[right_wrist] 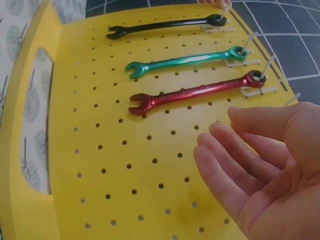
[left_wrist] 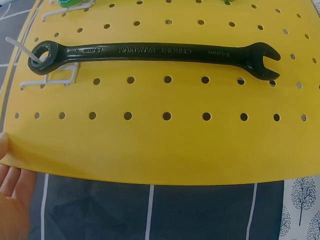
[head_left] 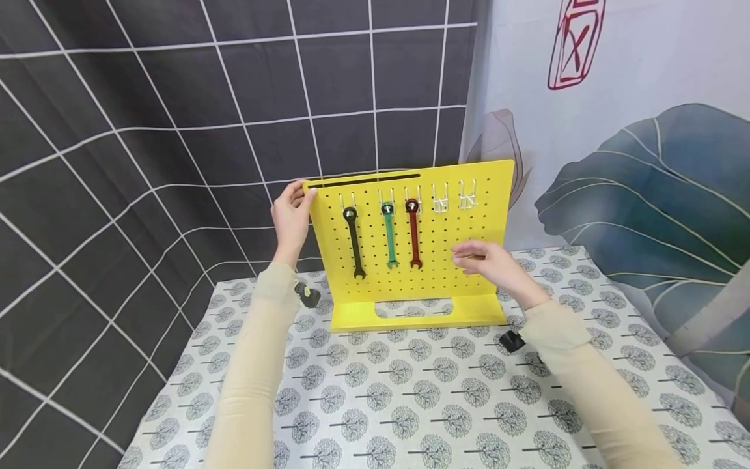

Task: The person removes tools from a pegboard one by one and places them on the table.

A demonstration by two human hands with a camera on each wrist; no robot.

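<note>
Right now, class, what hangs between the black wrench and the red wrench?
The green wrench hangs between them; the head view shows it.

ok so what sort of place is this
Probably a staged tabletop setup rather than a working garage: a yellow pegboard with three wrenches stands on a tree-print cloth, and a dark grid-pattern curtain hangs behind.

**Mostly Bright, Partly Hazy**

Looks bright, even and mostly sharp in the head view. Turns dimmer in the left wrist view, bowing along the lower edge of the yellow board (left_wrist: pixel 165 145). Grows hazy in the right, glinting on the green wrench (right_wrist: pixel 187 60) and red wrench (right_wrist: pixel 197 92), shading softly beside the right hand (right_wrist: pixel 280 185).
</note>
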